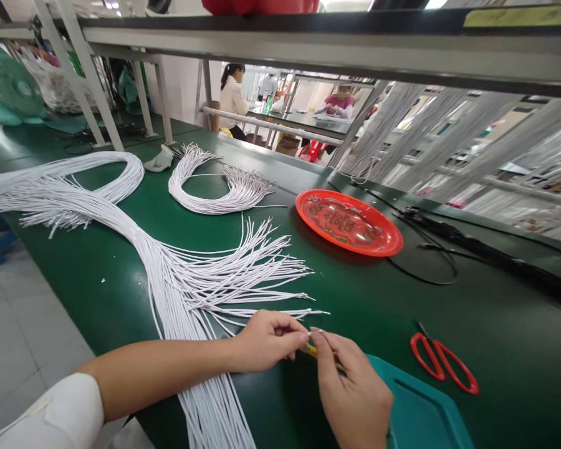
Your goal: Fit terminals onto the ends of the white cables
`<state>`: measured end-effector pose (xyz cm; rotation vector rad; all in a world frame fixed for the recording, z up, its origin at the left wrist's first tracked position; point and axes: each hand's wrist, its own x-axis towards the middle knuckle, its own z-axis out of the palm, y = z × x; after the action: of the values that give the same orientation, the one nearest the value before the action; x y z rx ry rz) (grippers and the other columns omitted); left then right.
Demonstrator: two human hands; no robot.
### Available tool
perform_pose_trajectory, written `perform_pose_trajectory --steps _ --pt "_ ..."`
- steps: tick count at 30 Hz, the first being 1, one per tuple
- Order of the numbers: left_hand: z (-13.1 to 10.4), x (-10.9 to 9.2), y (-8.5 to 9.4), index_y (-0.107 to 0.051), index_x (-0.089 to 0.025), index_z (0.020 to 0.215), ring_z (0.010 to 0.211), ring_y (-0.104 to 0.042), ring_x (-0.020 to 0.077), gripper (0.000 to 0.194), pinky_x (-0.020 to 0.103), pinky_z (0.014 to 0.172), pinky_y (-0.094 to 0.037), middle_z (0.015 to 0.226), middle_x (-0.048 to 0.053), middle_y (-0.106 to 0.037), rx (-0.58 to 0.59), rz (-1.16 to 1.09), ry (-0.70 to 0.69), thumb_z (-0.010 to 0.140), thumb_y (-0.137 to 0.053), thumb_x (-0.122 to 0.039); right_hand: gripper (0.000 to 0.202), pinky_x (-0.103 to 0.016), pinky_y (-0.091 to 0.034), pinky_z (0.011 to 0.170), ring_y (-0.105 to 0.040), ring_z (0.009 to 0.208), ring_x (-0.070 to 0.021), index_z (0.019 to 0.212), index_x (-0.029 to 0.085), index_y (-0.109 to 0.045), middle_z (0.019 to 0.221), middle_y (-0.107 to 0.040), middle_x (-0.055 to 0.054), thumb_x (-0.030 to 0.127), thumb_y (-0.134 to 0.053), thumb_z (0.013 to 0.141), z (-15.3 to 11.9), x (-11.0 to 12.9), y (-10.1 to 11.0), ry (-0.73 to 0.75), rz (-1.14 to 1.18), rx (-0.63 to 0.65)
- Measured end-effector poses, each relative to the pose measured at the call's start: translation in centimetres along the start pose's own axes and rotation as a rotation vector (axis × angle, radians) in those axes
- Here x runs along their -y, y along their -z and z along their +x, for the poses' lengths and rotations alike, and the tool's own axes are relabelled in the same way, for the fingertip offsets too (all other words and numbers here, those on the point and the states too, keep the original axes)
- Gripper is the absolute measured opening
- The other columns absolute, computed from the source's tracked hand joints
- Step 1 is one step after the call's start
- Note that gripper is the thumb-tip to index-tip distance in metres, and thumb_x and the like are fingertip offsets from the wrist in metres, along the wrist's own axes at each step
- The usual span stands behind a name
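Note:
My left hand (272, 340) reaches over a fanned bundle of white wires (168, 280), its thumb and fingers pinched together. Close against it, my right hand (353, 388) is also closed in a pinch. A tiny white piece (310, 333) shows between the two sets of fingertips; its kind is too small to tell. Just beneath, a thin yellow item (311, 350) runs under the right fingers, mostly hidden by them. The loose wire ends lie behind my left hand. A teal tray (425, 399) sits partly under my right hand.
Red-handled scissors (442, 362) lie to the right on the green table (355, 299). Farther back are a red plate (349, 222), a curled wire bundle (219, 202), another looped bundle (126, 178) and black cables (486, 249). A shelf beam (308, 53) crosses overhead. Two people sit beyond.

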<state>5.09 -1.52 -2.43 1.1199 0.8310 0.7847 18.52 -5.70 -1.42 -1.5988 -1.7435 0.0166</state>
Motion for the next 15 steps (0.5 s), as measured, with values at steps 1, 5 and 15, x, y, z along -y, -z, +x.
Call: perform_pose_trajectory --steps 1,5,15 --pt "-0.1 0.1 -0.1 -0.061 -0.009 0.075 0.046 -0.045 0.0053 0.023 0.017 0.045 -0.035 0.056 -0.001 -0.051 -0.011 0.026 -0.005 0.072 -0.056 -0.031 0.02 -0.026 -0.046 0.063 -0.061 0.07 -0.0171 0.079 0.016 -0.063 0.077 -0.067 -0.007 0.028 -0.047 0.082 -0.1 -0.2 0.1 0.112 -0.08 -0.022" --pt "-0.6 0.3 -0.3 -0.063 -0.01 0.072 0.05 -0.045 0.0064 0.018 0.017 0.047 -0.036 0.058 0.0 -0.053 -0.081 0.239 -0.138 0.073 -0.053 -0.024 0.011 -0.027 -0.044 0.063 -0.059 0.067 -0.0177 0.08 0.012 -0.064 0.072 -0.066 -0.008 0.019 -0.056 0.076 -0.2 -1.2 0.1 0.469 -0.351 -0.095" --pt "-0.9 0.3 -0.4 -0.06 -0.012 0.068 0.054 -0.045 0.0074 0.018 0.017 0.05 -0.036 0.061 0.0 -0.054 -0.168 0.406 -0.201 0.075 -0.051 -0.026 0.017 -0.026 -0.043 0.064 -0.058 0.066 -0.0155 0.076 0.015 -0.062 0.072 -0.064 -0.007 0.019 -0.047 0.081 0.5 -0.4 1.3 0.519 -0.317 0.049"
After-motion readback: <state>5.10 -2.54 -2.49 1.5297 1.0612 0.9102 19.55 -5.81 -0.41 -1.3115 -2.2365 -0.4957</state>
